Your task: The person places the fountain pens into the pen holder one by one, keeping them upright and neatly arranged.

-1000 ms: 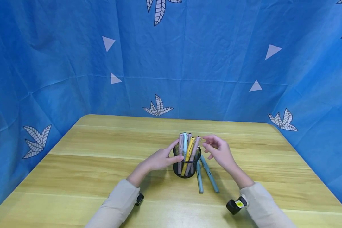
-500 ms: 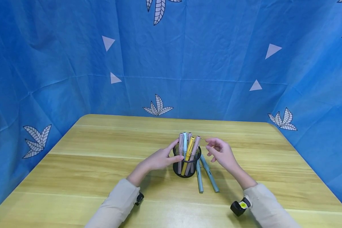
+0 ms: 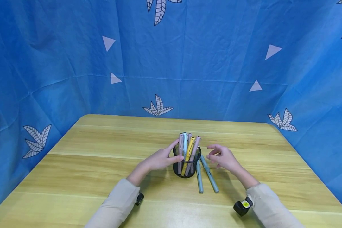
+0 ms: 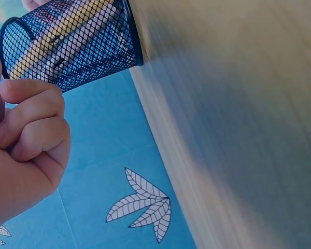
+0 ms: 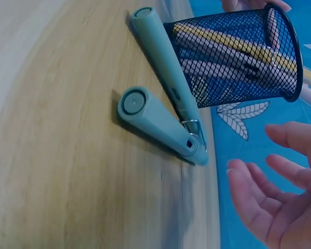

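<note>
A black mesh pen holder (image 3: 184, 171) stands upright, with lavender, yellow and light blue pens in it. My left hand (image 3: 159, 159) grips its rim from the left between thumb and index finger; the left wrist view shows the other fingers (image 4: 39, 122) curled below the rim. To the right of the holder is my right hand (image 3: 223, 157), its fingers loosely bent and holding nothing. Two teal pens lie on the table beside the holder, one teal pen (image 5: 168, 65) nearer it and another teal pen (image 5: 158, 124) angled outward. The right hand hovers just beyond their far ends.
The wooden table (image 3: 102, 177) carries the holder and the loose pens. A blue cloth (image 3: 208, 57) with white leaves and triangles hangs behind and at the sides. Each wrist wears a small black camera, such as the right camera (image 3: 241, 208).
My right hand has moved away from the holder, slightly to the right and lower. The left hand and holder stay where they were.
</note>
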### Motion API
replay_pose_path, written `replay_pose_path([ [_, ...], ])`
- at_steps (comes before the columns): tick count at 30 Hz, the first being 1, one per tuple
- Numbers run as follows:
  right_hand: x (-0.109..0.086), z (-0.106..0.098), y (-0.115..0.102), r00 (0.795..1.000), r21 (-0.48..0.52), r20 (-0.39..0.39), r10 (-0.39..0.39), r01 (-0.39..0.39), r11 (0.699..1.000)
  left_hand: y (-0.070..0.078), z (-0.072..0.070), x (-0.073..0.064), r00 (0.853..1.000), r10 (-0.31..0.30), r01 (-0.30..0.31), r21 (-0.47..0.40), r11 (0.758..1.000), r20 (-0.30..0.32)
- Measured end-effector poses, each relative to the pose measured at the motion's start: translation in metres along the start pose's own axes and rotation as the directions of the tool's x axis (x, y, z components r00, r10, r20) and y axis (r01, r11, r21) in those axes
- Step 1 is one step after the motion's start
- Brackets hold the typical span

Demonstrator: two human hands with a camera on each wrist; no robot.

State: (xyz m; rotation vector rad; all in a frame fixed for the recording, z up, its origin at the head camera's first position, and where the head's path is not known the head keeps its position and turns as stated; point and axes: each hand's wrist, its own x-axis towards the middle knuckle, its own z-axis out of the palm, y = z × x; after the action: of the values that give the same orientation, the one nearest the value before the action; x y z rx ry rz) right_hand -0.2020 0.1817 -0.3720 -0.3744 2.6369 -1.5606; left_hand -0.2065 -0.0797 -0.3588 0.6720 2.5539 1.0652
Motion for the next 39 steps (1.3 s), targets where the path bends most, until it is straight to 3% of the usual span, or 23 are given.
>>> replay_pose_path([
  [9,0.0,-0.002,0.006,0.982,-0.03,0.154,0.106,-0.103,0.994,0.0,0.001,0.0,1.0,-0.011,0.011,0.005,1.0,-0.001],
  [18,0.0,-0.002,0.008,0.943,-0.093,0.275,0.187,-0.167,0.982,0.0,0.002,-0.001,1.0,-0.021,0.021,0.001,1.0,-0.001],
  [30,0.005,0.005,0.009,0.92,-0.143,0.292,0.262,-0.229,0.963,0.0,0.001,0.0,1.0,-0.019,0.019,0.008,1.0,0.001],
  [39,0.009,0.011,0.006,0.916,-0.196,0.257,0.31,-0.265,0.944,0.0,0.001,0.0,1.0,-0.019,0.019,0.005,1.0,0.002],
])
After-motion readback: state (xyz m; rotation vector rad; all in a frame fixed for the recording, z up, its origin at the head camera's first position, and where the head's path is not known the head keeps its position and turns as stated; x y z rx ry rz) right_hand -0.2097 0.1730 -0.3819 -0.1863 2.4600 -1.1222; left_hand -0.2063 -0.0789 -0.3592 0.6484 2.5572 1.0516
